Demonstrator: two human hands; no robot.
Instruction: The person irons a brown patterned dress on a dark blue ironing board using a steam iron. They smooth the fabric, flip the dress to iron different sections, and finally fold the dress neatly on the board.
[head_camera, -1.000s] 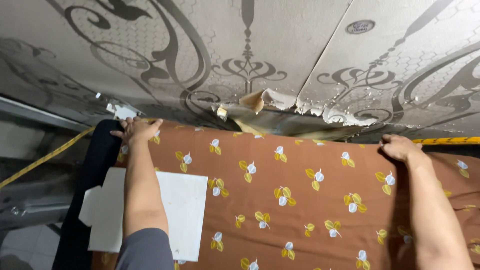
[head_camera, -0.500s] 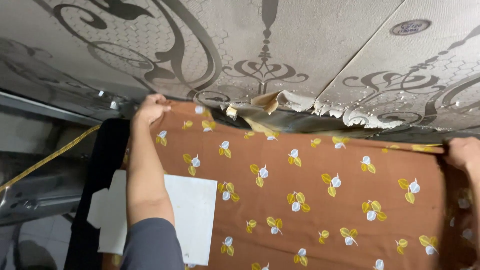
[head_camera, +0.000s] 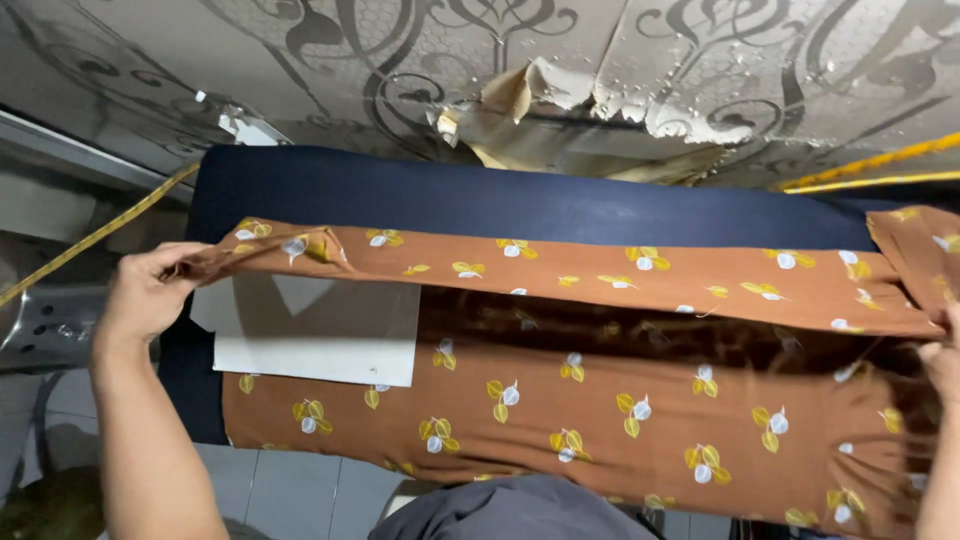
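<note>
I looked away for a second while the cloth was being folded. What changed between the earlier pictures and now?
Both hands, the left hand and right hand, pulled the far edge of the brown cloth from the wall toward the person, folding it over and baring the dark blue pad. Each grip stayed on its corner. The white paper stayed on the cloth and the peeling wall panel is unchanged.

Looks like a small home tailoring or fabric workroom. Brown leaf-print cotton cloth (head_camera: 600, 440) lies over a dark navy padded work board (head_camera: 500, 205), with a white paper pattern piece (head_camera: 320, 335), a yellow measuring tape (head_camera: 95, 235) and a peeling silver ornamental wall covering (head_camera: 560, 90) behind.
</note>
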